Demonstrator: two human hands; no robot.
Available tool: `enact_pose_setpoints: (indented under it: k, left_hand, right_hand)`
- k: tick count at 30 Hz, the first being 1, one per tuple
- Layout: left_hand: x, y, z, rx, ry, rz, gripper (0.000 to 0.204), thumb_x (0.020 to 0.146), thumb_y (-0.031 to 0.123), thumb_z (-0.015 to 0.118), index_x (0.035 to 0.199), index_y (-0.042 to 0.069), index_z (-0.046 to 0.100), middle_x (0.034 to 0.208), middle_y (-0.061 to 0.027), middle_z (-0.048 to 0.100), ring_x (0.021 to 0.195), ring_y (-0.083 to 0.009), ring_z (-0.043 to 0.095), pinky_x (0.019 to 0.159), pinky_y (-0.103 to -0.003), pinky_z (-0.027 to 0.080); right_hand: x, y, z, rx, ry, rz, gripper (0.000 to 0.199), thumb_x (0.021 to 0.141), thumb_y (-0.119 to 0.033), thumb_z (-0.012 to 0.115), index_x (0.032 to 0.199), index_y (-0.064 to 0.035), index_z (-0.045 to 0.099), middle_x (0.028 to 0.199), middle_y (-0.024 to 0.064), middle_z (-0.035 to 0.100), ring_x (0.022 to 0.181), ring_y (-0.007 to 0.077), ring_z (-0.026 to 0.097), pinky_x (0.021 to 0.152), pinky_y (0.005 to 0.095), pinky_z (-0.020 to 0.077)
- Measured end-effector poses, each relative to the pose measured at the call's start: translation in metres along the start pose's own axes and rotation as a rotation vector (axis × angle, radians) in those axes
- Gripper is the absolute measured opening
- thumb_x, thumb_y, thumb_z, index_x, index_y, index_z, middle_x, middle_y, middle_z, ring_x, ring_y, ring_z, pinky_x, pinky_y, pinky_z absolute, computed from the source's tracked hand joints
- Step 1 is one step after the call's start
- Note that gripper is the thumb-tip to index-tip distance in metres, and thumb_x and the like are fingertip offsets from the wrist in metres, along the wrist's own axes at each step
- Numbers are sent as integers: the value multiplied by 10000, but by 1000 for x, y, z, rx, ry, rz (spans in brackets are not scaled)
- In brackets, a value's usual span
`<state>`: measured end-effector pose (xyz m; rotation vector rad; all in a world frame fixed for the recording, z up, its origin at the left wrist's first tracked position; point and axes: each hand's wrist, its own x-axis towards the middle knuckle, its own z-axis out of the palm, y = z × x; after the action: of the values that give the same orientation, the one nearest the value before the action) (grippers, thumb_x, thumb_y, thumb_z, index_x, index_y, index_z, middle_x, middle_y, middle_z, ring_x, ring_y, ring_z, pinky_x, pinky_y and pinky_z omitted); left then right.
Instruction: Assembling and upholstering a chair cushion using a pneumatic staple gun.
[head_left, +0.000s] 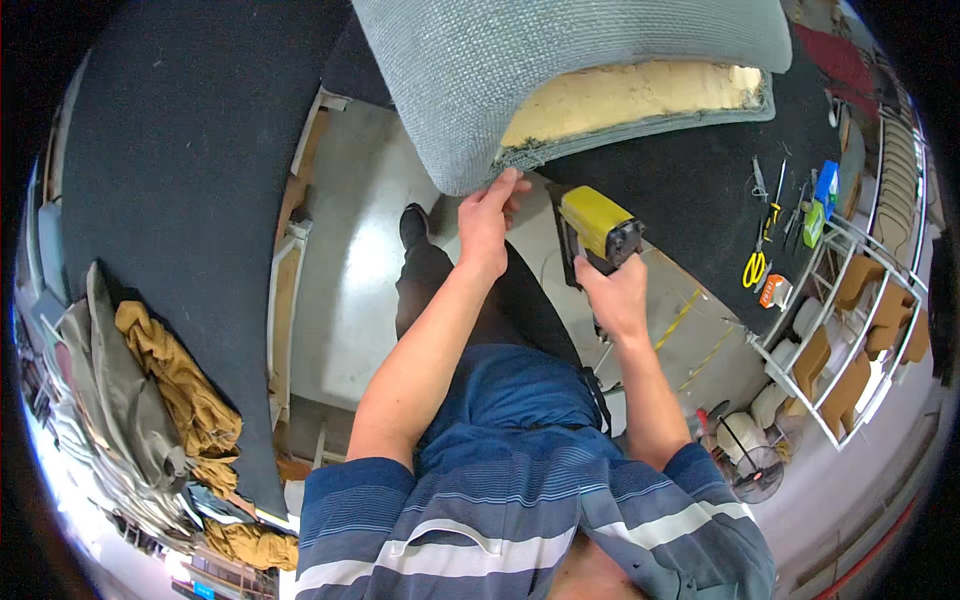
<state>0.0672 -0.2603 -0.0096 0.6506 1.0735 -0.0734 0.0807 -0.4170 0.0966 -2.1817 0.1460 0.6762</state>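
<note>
A large upholstered piece covered in grey-blue woven fabric (480, 70) lies across the dark tabletop, its near corner jutting over the table edge. A pale yellow inner surface (630, 98) shows through an opening in the cover, with a rough, frayed edge beside it. At that corner, my left hand (485, 225) pinches the fabric's edge between thumb and fingers. My right hand (615, 297) is wrapped round the handle of a yellow and black staple gun (597, 217), held just right of the corner and apart from the fabric.
On the black work surface (690, 190) at right lie yellow-handled scissors (755, 268), a screwdriver (773, 215) and a small orange box (775, 291). A white rack (850, 340) stands beyond. Another black-topped table (180, 180) runs along the left, with brown cloth (180, 375) on it.
</note>
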Motion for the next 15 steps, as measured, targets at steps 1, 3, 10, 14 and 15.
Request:
enact_pose_setpoints:
  k: [1, 3, 10, 14, 15]
  left_hand:
    - [1, 2, 6, 34, -56, -12, 246, 890, 279, 695, 901, 33, 713, 805, 0, 640, 669, -67, 465, 589, -228, 342]
    - [4, 2, 12, 71, -120, -21, 269, 917, 289, 666, 986, 31, 695, 882, -20, 681, 703, -64, 480, 601, -223, 357]
    - [11, 1, 0, 204, -169, 74, 300, 929, 307, 629, 1049, 36, 677, 967, -21, 670, 692, -80, 484, 594, -224, 361]
    - [-37, -11, 1, 712, -688, -38, 429, 953, 449, 516, 1070, 74, 690, 1013, 10, 670, 852, -119, 549, 725, -287, 439]
    - [-54, -20, 4, 725, -878, -86, 479, 973, 483, 493, 1103, 66, 689, 1040, -7, 674, 875, -123, 557, 755, -290, 448]
  right_hand:
    - [-5, 3, -8, 6, 16, -2, 329, 797, -34, 657, 1122, 17, 643, 903, 25, 667, 783, 98, 603, 716, 269, 492]
    - [-13, 12, -20, 68, 78, 180, 324, 784, -25, 657, 1106, -6, 640, 827, 10, 634, 707, 91, 584, 643, 262, 480]
    - [-42, 32, -40, 300, 181, 158, 244, 767, -9, 657, 998, 7, 578, 727, 39, 596, 600, 129, 585, 559, 272, 469]
    - [-68, 38, -70, 721, 26, 197, 304, 808, -131, 716, 1033, 3, 560, 749, 81, 607, 618, 181, 602, 564, 307, 486]
    - [-75, 39, -76, 737, 51, 186, 304, 808, -131, 716, 1033, 3, 560, 749, 81, 607, 618, 181, 602, 564, 307, 486]
